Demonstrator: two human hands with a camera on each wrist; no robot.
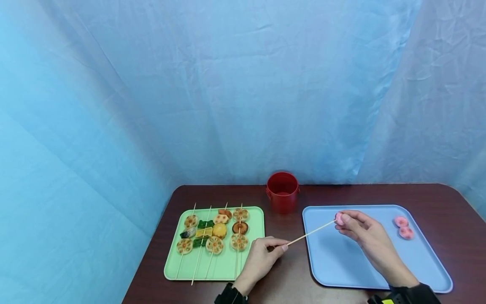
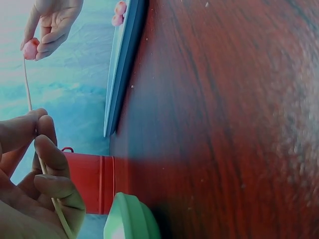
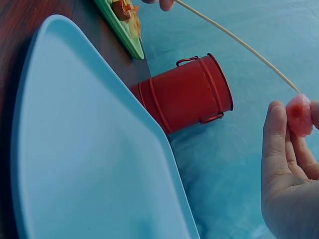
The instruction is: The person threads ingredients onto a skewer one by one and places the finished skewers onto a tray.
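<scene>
My left hand pinches a thin wooden skewer, which slants up to the right. At its far end, my right hand holds a pink, round food piece between thumb and fingers. The skewer's tip meets this piece; whether it has pierced it cannot be made out. Beneath the right hand lies a blue tray, with two more pink pieces near its right side. In the left wrist view, the skewer's lower part runs across the left palm under curled fingers.
Left of my left hand, a green tray carries several filled skewers with lotus root slices and other food pieces. A red bucket stands at the back between the trays. Blue cloth hangs behind the dark wooden table.
</scene>
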